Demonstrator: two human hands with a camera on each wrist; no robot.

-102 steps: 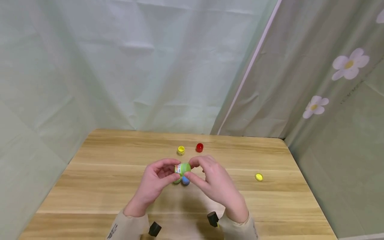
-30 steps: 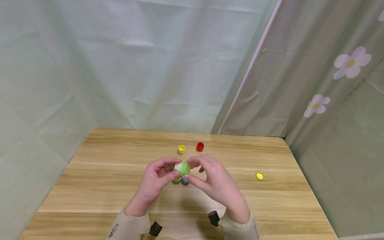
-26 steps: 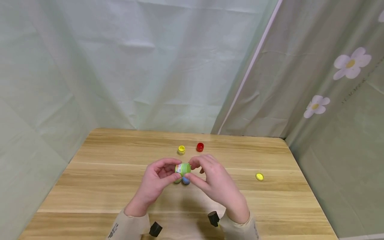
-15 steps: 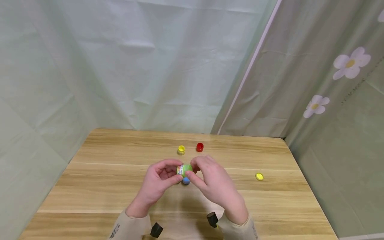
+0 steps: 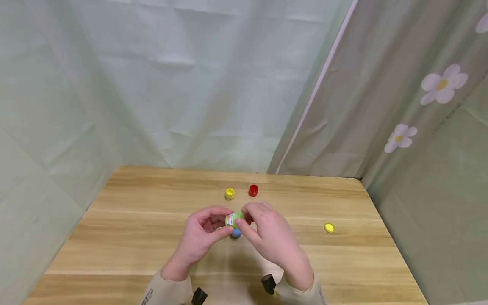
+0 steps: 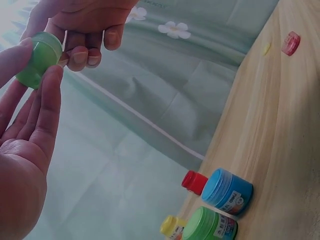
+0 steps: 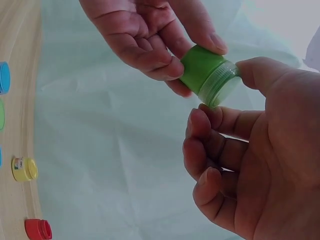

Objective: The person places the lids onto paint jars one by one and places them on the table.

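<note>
Above the wood-grain worktop (image 5: 133, 237), the left hand (image 5: 199, 233) curls its fingers partway round a small green cylindrical plastic jar (image 5: 231, 219); at the jar's three o'clock, the right hand (image 5: 270, 234) pinches its ribbed translucent cap (image 7: 217, 84) in bent fingers

Left hand (image 5: 196, 237), jar (image 5: 231, 219), right hand (image 5: 270, 233); probable lid (image 5: 329, 228) rightmost.

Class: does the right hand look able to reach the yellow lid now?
Probably yes, if the right hand releases the green jar: the yellow lid lies to its right, nothing visible between.
</note>
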